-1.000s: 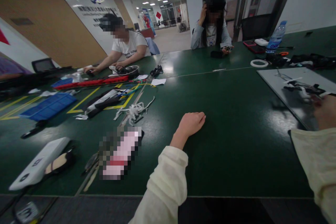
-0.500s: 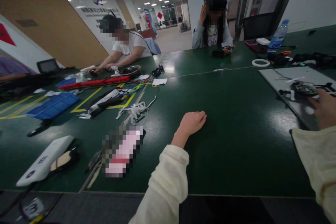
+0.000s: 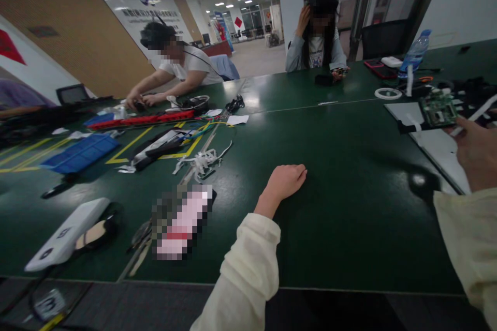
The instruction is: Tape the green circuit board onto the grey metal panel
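My left hand (image 3: 286,181) rests palm down on the green table (image 3: 334,227), its fingers curled together in a loose fist; nothing shows in it. At the right edge my right hand (image 3: 477,158) grips a green circuit board (image 3: 438,109) by its near side. The board is raised above a light grey panel (image 3: 442,152), with a black piece and white straps sticking out around it. Part of the right hand is cut off by the frame edge.
Left of my left hand lie a pink pixelated item (image 3: 186,222), white strips (image 3: 202,163) and a white device (image 3: 68,235). A blue tray (image 3: 79,152) is further left. A tape roll (image 3: 388,93) and water bottle (image 3: 415,56) stand back right. Two people sit opposite.
My right hand has lifted the circuit board off the grey panel and tilted it so its green face shows. My left hand has stayed in place.
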Motion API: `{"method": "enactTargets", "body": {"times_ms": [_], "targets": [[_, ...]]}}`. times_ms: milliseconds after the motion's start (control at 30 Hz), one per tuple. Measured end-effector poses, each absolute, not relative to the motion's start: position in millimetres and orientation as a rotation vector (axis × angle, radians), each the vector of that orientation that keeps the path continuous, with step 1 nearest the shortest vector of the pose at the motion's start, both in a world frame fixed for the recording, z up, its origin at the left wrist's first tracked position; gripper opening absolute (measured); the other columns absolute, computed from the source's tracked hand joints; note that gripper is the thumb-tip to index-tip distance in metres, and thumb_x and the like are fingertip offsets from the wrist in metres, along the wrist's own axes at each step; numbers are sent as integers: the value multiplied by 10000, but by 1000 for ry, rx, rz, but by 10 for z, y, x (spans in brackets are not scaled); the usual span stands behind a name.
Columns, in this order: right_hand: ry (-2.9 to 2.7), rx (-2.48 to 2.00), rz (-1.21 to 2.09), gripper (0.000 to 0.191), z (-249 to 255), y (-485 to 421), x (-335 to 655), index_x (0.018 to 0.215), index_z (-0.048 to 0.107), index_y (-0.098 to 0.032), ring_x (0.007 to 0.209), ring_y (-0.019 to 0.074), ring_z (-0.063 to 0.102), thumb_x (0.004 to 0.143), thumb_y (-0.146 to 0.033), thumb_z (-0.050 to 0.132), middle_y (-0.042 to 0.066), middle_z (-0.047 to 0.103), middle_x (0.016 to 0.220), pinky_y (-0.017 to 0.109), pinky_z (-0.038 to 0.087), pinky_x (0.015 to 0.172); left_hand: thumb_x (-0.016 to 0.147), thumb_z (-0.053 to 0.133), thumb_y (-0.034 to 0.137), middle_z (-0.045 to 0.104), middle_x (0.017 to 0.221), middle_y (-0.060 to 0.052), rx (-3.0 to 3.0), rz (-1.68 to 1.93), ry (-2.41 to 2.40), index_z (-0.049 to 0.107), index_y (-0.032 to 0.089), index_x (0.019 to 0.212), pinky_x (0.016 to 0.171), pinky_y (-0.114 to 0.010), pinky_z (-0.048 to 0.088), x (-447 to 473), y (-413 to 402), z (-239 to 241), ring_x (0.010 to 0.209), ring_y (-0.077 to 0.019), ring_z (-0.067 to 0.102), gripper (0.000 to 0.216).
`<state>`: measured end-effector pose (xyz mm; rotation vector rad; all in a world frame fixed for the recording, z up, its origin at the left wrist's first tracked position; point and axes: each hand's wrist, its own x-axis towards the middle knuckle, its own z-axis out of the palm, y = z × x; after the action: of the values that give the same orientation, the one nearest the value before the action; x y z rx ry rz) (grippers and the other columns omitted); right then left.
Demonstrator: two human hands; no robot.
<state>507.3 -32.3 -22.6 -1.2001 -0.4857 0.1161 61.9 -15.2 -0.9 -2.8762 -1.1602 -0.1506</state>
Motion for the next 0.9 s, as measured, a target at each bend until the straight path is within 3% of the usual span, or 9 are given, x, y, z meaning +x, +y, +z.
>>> {"method": "enactTargets", "body": {"times_ms": [67, 167, 467, 733, 900], "targets": [[-559, -1092, 283, 589, -164, -269, 4902, 1019, 471, -267, 769, 110, 630, 618, 131, 637, 25, 618, 955, 337, 496, 661, 977, 311, 309, 659, 749, -21, -2868, -174, -1161, 574, 176, 820, 560, -259, 383, 623, -156, -8, 630, -142, 609, 333], [-596, -1166, 599, 502, -71, -250, 4488, 1004, 505, -245, 681, 113, 616, 645, 71, 657, -2, 602, 787, 308, 504, 626, 979, 315, 319, 652, 738, -19, -2792, -287, -1228, 575, 177, 818, 541, -258, 362, 624, -172, 11, 604, -136, 588, 337], [-973, -1210, 1314, 589, -156, -430, 3257, 1135, 444, -287, 804, 160, 636, 637, -222, 753, 6, 612, 941, 275, 570, 641, 953, 403, 264, 639, 848, -32, -2400, -1050, -1503, 583, 183, 966, 659, -241, 421, 606, -165, 63, 723, -129, 585, 198], [-1158, -1329, 1354, 612, -316, -477, 3115, 1226, 409, -286, 800, 165, 640, 691, -286, 706, 22, 604, 981, 319, 591, 689, 899, 454, 152, 588, 1011, -78, -2475, -1083, -1551, 548, 166, 1066, 857, -319, 463, 606, -58, -20, 950, -179, 567, 192], [-1611, -1574, 979, 569, -319, -455, 3145, 1267, 459, -231, 705, 177, 630, 761, -414, 645, 33, 639, 884, 325, 562, 601, 896, 478, 190, 562, 1195, -98, -2657, -813, -1491, 497, 168, 1219, 941, -377, 446, 627, -77, -112, 1105, -221, 525, 325]]}}
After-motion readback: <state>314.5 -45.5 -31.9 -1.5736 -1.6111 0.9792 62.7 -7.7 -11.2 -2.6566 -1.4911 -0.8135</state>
